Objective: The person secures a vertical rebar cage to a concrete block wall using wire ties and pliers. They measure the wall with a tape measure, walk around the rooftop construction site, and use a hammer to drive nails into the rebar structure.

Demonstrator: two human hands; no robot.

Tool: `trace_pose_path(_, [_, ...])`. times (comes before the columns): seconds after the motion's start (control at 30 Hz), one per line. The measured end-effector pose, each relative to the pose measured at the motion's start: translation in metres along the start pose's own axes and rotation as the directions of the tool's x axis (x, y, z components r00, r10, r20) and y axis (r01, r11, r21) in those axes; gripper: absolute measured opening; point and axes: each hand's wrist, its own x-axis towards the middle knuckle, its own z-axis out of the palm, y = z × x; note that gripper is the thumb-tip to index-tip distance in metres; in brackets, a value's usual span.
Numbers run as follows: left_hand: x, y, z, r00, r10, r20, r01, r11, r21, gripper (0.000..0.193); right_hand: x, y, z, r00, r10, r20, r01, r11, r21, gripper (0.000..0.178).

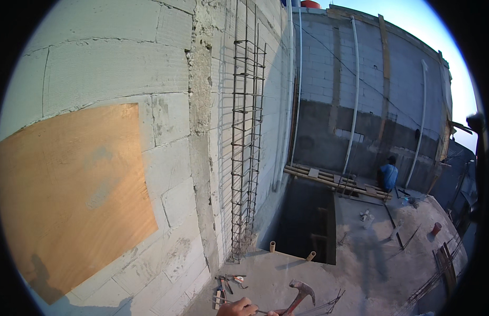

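Note:
At the bottom edge my left hand (237,307) is closed, with a thin rod (262,312) showing beside it toward the right. Only the fingertips of my right hand (276,313) come into the picture, next to the handle of a claw hammer (301,290). Its metal head points up and its reddish handle runs down to those fingers. Left of the hammer, on the concrete floor, lie pincers (222,287) with a few other hand tools and a white-and-orange tape measure (238,279). Most of the right hand is cut off.
A rectangular floor opening (302,221) drops away ahead, with two bamboo stubs at its near edge. A tall rebar cage (246,131) stands against the block wall. A plywood sheet (81,195) leans at left. Rebar (431,284) lies right. A person in blue (387,175) crouches far off.

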Motion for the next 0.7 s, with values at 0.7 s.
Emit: trace_pose_path(0.7, [0.411,-0.257,-0.021,0.767,0.173,-0.618,0.234,0.821,0.52,0.016,0.378,-0.099,-0.101,0.892,0.127,0.435,-0.129,0.991,-0.025,0.053])
